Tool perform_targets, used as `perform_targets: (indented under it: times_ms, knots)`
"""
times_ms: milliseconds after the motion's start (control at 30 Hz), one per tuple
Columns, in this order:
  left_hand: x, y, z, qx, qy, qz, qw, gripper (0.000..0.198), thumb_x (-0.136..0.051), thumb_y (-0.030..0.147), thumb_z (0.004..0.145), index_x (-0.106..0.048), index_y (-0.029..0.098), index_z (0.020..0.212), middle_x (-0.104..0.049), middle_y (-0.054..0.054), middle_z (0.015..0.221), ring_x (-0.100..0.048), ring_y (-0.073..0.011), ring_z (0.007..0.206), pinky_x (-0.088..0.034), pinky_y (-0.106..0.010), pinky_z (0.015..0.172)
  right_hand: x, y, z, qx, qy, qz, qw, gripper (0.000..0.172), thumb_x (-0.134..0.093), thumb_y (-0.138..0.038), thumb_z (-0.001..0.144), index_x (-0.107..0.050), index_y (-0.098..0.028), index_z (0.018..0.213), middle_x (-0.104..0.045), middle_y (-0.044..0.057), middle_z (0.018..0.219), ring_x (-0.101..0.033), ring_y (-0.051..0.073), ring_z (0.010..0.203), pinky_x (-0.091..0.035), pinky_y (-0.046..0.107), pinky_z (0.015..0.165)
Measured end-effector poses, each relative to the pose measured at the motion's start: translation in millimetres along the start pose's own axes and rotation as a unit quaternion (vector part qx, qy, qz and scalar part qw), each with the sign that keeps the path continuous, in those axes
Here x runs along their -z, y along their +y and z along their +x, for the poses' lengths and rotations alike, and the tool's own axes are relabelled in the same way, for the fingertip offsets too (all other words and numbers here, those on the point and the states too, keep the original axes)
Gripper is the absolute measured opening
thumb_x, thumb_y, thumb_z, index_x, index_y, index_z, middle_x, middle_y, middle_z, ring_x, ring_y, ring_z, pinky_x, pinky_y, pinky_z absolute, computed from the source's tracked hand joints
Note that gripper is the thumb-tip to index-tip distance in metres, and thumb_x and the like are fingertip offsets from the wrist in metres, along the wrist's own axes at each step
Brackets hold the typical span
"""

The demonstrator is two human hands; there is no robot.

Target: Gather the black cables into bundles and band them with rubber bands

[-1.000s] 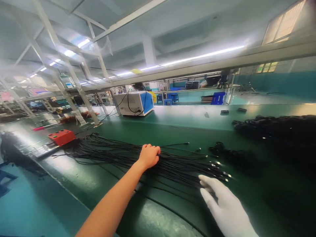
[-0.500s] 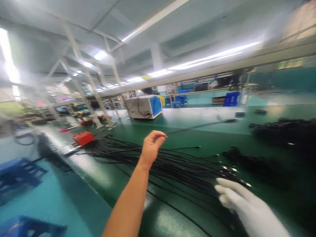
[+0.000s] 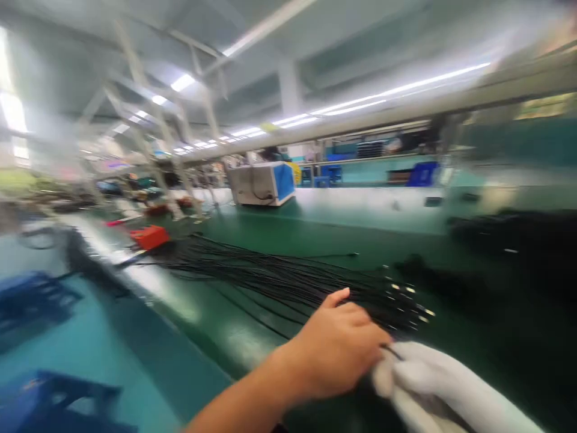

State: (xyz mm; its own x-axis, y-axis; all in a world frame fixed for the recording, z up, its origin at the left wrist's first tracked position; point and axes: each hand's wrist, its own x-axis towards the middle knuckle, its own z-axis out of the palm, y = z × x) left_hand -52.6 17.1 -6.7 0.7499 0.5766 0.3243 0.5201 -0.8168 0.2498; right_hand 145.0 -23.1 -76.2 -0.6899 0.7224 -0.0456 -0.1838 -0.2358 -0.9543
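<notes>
A bundle of black cables lies along the green table, with small shiny metal connectors at its right end. My bare left hand is curled in front of the bundle, its fingertips meeting my right hand. On my right hand is a white glove, and its fingers are closed. A short piece of black cable shows between the two hands, held by both; the rest of it is hidden.
At the bundle's left end sits a red block. A white and blue box-shaped machine stands at the back. Dark piles of cable lie at the right. Blue stools stand on the floor, left of the table edge.
My left hand has moved right and down from above the bundle to meet my right hand. A black cable now shows between them. The view has shifted slightly.
</notes>
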Motion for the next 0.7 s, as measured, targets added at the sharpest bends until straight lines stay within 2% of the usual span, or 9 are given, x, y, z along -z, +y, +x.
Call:
perform_targets:
  times_ms: [33, 67, 133, 200, 300, 400, 533, 600, 700]
  knots:
    - [1.2, 4.1, 4.1, -0.007, -0.013, 0.003, 1.0, 0.017, -0.049, 0.023, 0.089, -0.065, 0.026, 0.094, -0.069, 0.001, 0.088, -0.06, -0.0137, 0.087, -0.023, -0.034, 0.109, -2.3, 0.0, 1.0, 0.006, 0.02, 0.016, 1.0, 0.04, -0.037, -0.049, 0.084, -0.064, -0.02, 0.092, -0.048, 0.002, 0.046, -0.035, 0.008, 0.032, -0.026, 0.023, 0.035]
    - [1.7, 5.2, 8.8, 0.012, -0.01, 0.004, 1.0, 0.02, -0.046, 0.021, 0.09, -0.066, 0.025, 0.088, -0.068, 0.002, 0.082, -0.06, -0.0126, 0.083, -0.025, -0.034, 0.107, -2.8, 1.2, 4.2, 0.013, -0.01, 0.072, 0.997, 0.042, -0.04, -0.047, 0.083, -0.063, -0.013, 0.09, -0.047, 0.001, 0.041, -0.031, 0.007, 0.028, -0.024, 0.02, 0.032]
    - [0.7, 2.3, 19.2, 0.043, -0.032, -0.006, 0.999, 0.017, -0.05, 0.021, 0.088, -0.066, 0.026, 0.088, -0.067, 0.003, 0.084, -0.06, -0.0136, 0.085, -0.025, -0.038, 0.106, 1.6, 6.2, 14.1, -0.031, -0.068, 0.188, 0.979, 0.044, -0.042, -0.046, 0.08, -0.061, -0.007, 0.09, -0.059, 0.007, 0.052, -0.045, 0.012, 0.029, -0.031, 0.02, 0.027]
    - [-0.8, -0.2, 27.6, 0.029, -0.073, -0.032, 0.996, 0.015, -0.053, 0.021, 0.086, -0.067, 0.027, 0.086, -0.067, 0.003, 0.083, -0.059, -0.0143, 0.085, -0.024, -0.039, 0.106, 8.5, 11.1, 23.0, -0.06, -0.127, 0.27, 0.953, 0.042, -0.041, -0.04, 0.077, -0.059, -0.004, 0.089, -0.064, 0.012, 0.059, -0.054, 0.016, 0.033, -0.033, 0.02, 0.025]
    - [-0.2, 1.5, 32.8, -0.001, -0.105, -0.076, 0.992, 0.019, -0.052, 0.017, 0.087, -0.067, 0.027, 0.08, -0.066, 0.005, 0.079, -0.058, -0.0122, 0.08, -0.025, -0.035, 0.103, 13.0, 15.6, 29.0, -0.077, -0.188, 0.321, 0.925, 0.041, -0.037, -0.033, 0.077, -0.057, -0.002, 0.096, -0.066, 0.016, 0.065, -0.063, 0.022, 0.044, -0.04, 0.022, 0.028]
    - [1.9, 3.9, 36.5, -0.011, -0.122, -0.082, 0.989, 0.019, -0.053, 0.014, 0.085, -0.067, 0.026, 0.08, -0.066, 0.005, 0.079, -0.056, -0.0124, 0.079, -0.03, -0.031, 0.095, 11.6, 20.9, 31.9, -0.066, -0.193, 0.311, 0.928, 0.04, -0.044, -0.03, 0.077, -0.056, -0.002, 0.103, -0.068, 0.016, 0.069, -0.067, 0.023, 0.053, -0.045, 0.022, 0.033]
    - [-3.2, 4.9, 48.0, -0.026, -0.122, -0.058, 0.99, 0.019, -0.053, 0.016, 0.084, -0.067, 0.025, 0.075, -0.065, 0.003, 0.076, -0.055, -0.0144, 0.079, -0.034, -0.031, 0.089, 10.0, 25.8, 32.4, -0.057, -0.198, 0.297, 0.933, 0.042, -0.053, -0.036, 0.075, -0.059, 0.0, 0.096, -0.067, 0.016, 0.064, -0.064, 0.02, 0.046, -0.044, 0.02, 0.032]
    - [-11.2, 2.5, 51.1, -0.025, -0.1, -0.072, 0.992, 0.021, -0.049, 0.02, 0.088, -0.069, 0.027, 0.084, -0.066, 0.003, 0.082, -0.056, -0.0146, 0.084, -0.035, -0.029, 0.088, 12.3, 20.0, 25.5, -0.046, -0.195, 0.286, 0.937, 0.047, -0.052, -0.044, 0.077, -0.06, 0.001, 0.091, -0.065, 0.015, 0.059, -0.061, 0.018, 0.041, -0.042, 0.02, 0.031]
    - [-27.7, -11.1, 43.5, 0.028, -0.037, -0.051, 0.998, 0.029, -0.041, 0.022, 0.092, -0.065, 0.029, 0.105, -0.066, 0.001, 0.091, -0.057, -0.0162, 0.088, -0.041, -0.028, 0.083, 20.5, -1.0, 6.1, 0.045, -0.145, 0.263, 0.953, 0.051, -0.05, -0.055, 0.078, -0.056, -0.006, 0.092, -0.064, 0.011, 0.058, -0.058, 0.016, 0.037, -0.04, 0.019, 0.032]
